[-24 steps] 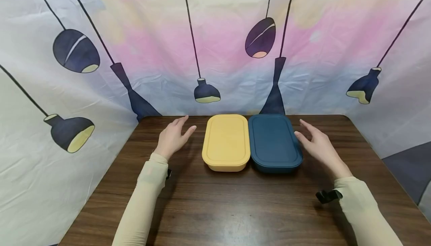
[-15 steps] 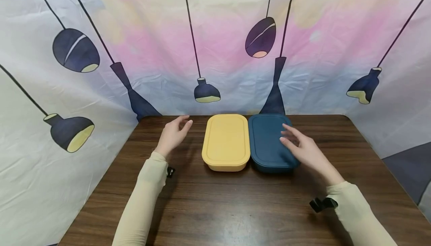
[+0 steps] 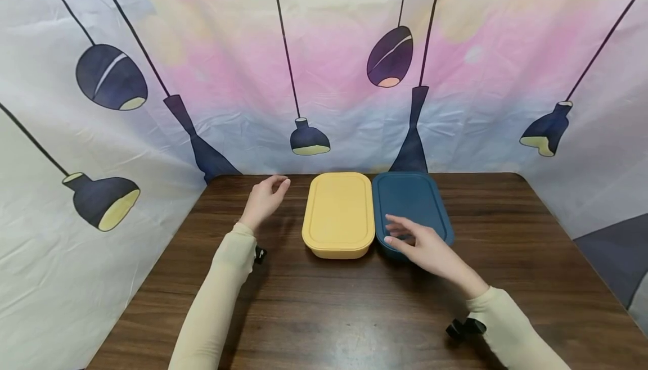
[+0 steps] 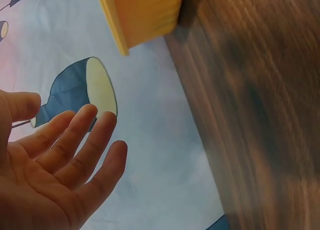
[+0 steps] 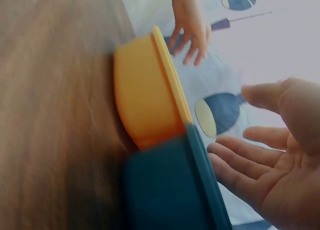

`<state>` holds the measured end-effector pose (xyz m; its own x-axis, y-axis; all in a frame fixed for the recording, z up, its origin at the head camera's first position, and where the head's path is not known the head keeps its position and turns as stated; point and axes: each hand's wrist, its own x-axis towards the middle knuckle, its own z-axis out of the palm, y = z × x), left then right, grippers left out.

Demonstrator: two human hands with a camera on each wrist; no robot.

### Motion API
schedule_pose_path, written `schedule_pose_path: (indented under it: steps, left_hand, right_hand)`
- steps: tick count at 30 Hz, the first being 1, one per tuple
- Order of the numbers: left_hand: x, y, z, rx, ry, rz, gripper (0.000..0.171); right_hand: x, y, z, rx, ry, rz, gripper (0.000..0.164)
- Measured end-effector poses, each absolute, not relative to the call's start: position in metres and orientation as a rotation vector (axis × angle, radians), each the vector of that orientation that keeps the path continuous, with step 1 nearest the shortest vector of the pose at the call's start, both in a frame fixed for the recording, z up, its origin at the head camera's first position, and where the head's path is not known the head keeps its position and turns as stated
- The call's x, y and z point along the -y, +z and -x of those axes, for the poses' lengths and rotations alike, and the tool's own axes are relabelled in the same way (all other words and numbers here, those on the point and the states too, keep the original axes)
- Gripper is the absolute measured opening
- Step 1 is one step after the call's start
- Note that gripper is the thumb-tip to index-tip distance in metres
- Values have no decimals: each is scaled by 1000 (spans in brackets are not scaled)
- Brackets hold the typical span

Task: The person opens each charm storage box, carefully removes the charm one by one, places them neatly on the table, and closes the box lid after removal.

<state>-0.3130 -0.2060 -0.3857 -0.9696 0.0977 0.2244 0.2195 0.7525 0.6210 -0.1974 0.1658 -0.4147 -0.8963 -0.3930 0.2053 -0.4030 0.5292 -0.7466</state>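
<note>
Two lidded food containers stand side by side at the far edge of the table: a yellow container [image 3: 338,210] on the left and a dark blue container [image 3: 411,198] on the right. My left hand [image 3: 262,201] hovers to the left of the yellow one, fingers loosely bent and holding nothing. Over the front part of the blue lid is my right hand [image 3: 422,247], its fingers relaxed and nothing between them. In the right wrist view, the right hand [image 5: 272,157] appears above the blue container [image 5: 167,187], and I cannot tell whether the fingertips touch the lid.
A dark brown wooden table [image 3: 324,308] carries both containers. Right behind its far edge hangs a cloth backdrop [image 3: 339,49] printed with lamps. Each wrist wears a black strap mount, one of which shows by the right sleeve [image 3: 506,325].
My right hand has moved left and nearer, from beside the blue container to over its front part. The left hand has barely shifted, its fingers a little more bent. Both containers stay put.
</note>
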Motion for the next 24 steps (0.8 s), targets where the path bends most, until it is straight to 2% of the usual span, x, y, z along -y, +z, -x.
schedule_pose_path:
  steps: [7, 13, 19, 24]
  left_hand:
    - [202, -400, 319, 2804, -1020, 261, 44]
    - [202, -413, 324, 2838, -950, 249, 43]
    - [198, -419, 326, 2876, -930, 258, 42]
    - [191, -421, 327, 2888, -993, 281, 47]
  right_hand:
    - [-151, -419, 186, 2677, 1422, -635, 41]
    - [-141, -430, 184, 2762, 1454, -783, 34]
    - [-131, -448, 185, 2955, 1455, -933, 41]
    - [-130, -455, 194, 3028, 1686, -887, 43]
